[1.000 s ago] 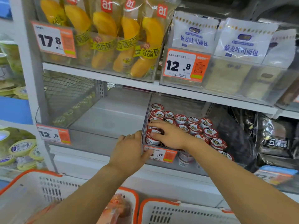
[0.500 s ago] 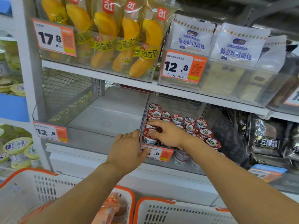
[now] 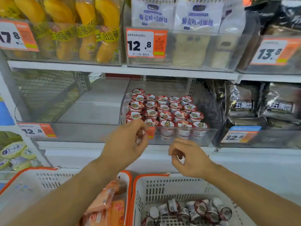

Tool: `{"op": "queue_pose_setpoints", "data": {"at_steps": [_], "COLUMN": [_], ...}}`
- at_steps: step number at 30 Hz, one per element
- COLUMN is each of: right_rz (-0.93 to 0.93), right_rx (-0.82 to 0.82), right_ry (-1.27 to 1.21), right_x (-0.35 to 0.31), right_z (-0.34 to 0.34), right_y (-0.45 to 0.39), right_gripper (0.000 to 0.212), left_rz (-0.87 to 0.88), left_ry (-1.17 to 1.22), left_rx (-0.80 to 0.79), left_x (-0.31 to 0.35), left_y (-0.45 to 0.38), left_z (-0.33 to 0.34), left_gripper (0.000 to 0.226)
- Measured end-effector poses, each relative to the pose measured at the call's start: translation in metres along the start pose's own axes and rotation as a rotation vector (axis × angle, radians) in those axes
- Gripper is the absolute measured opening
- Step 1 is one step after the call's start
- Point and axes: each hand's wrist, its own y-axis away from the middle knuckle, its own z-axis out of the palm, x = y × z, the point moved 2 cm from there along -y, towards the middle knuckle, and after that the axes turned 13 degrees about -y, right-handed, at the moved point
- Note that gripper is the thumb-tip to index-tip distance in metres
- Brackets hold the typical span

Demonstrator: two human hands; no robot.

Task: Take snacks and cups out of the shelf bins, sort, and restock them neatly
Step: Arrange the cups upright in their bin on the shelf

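Note:
Several small cups with red-and-white lids (image 3: 164, 110) stand in tidy rows inside a clear shelf bin (image 3: 205, 136) on the middle shelf. My left hand (image 3: 128, 144) hovers just in front of the bin's left front corner, covering part of its orange price tag, fingers loosely curled and holding nothing. My right hand (image 3: 187, 157) hangs lower, below the bin's front, fingers also loosely curled with nothing visible in them. More of the same cups (image 3: 192, 209) lie jumbled in the right basket (image 3: 146, 176).
An empty clear bin (image 3: 97, 111) sits left of the cup bin. The left white basket (image 3: 37, 170) holds orange snack packets (image 3: 110, 203). Yellow cake packs (image 3: 84, 30) and bread bags (image 3: 175, 18) fill the upper shelf; dark packets (image 3: 242, 105) sit to the right.
Both hands have pulled back out of the cup bin and down; the right no longer rests on the cups, the left has let go of the bin front.

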Motion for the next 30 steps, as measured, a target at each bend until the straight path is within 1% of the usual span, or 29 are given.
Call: {"op": "queue_pose_setpoints", "data": {"at_steps": [1,2,3,4,5,6,7,9,10,11,12,13,14,15,16,17,18,19,21,22,24,27,29,30], "right_rz": [0.165,0.398,0.629,0.795,0.879,0.908,0.938,1.005,1.034,1.021,1.024,0.991,1.0,1.015,1.017,0.981,0.947,0.931,0.951,0.956,0.904,0.818,0.75,0.736], "right_rx": [-0.107,-0.236,-0.404,-0.568,-0.681,-0.726,-0.707,-0.603,-0.549,-0.49,-0.439,-0.456,-0.461,-0.49,-0.486,-0.476,-0.46,-0.454,-0.535,-0.594,-0.711,-0.846,-0.852,-0.835], "right_ry": [0.024,0.039,0.073,0.093,0.097,0.09,0.056,-0.001,-0.031,-0.045,-0.053,-0.02,-0.055,-0.129,-0.157,-0.145,-0.159,-0.184,-0.173,-0.131,-0.012,0.126,0.17,0.165], "right_x": [0.023,0.051,0.076,0.099,0.117,0.131,0.139,0.151,0.155,0.158,0.161,0.167,0.171,0.175,0.177,0.178,0.181,0.183,0.189,0.191,0.192,0.188,0.187,0.187], "right_z": [0.007,0.014,0.021,0.029,0.038,0.046,0.052,0.066,0.074,0.081,0.086,0.094,0.1,0.107,0.112,0.115,0.118,0.125,0.14,0.148,0.156,0.159,0.158,0.158], "right_y": [0.012,0.031,0.054,0.081,0.11,0.137,0.16,0.198,0.21,0.218,0.223,0.225,0.228,0.231,0.234,0.233,0.233,0.232,0.236,0.24,0.246,0.259,0.267,0.269], "right_gripper": [0.008,0.012,0.02,0.026,0.027,0.023,0.017,0.01,0.019,0.024,0.022,0.018,0.029,0.046,0.058,0.066,0.074,0.08,0.087,0.085,0.079,0.083,0.077,0.069], "left_rz": [0.036,0.079,0.118,0.136,0.137,0.125,0.099,0.013,-0.049,-0.115,-0.194,-0.282,-0.361,-0.415,-0.433,-0.427,-0.413,-0.403,-0.391,-0.369,-0.318,-0.244,-0.234,-0.236], "left_ry": [0.016,0.024,0.021,-0.001,-0.03,-0.047,-0.039,0.012,0.022,0.018,0.018,0.037,0.056,0.058,0.038,0.001,-0.02,-0.02,0.031,0.056,0.074,0.047,0.041,0.049], "left_rx": [-0.159,-0.338,-0.514,-0.676,-0.805,-0.905,-0.986,-1.116,-1.162,-1.184,-1.196,-1.204,-1.217,-1.249,-1.285,-1.306,-1.301,-1.277,-1.255,-1.258,-1.268,-1.247,-1.227,-1.226], "left_x": [0.007,0.014,0.021,0.025,0.026,0.026,0.026,0.026,0.025,0.025,0.022,0.018,0.015,0.01,0.007,0.003,0.001,0.001,0.009,0.012,0.015,0.015,0.014,0.014], "left_y": [0.005,0.013,0.023,0.036,0.049,0.062,0.075,0.1,0.112,0.124,0.136,0.149,0.163,0.178,0.192,0.205,0.214,0.221,0.228,0.231,0.241,0.252,0.254,0.253], "left_z": [0.014,0.035,0.058,0.079,0.1,0.119,0.14,0.179,0.198,0.214,0.232,0.248,0.26,0.273,0.285,0.297,0.307,0.315,0.326,0.331,0.339,0.346,0.348,0.349], "left_gripper": [0.013,0.012,0.012,0.017,0.023,0.028,0.03,0.031,0.033,0.036,0.042,0.051,0.062,0.072,0.082,0.092,0.098,0.098,0.09,0.086,0.075,0.053,0.046,0.045]}}
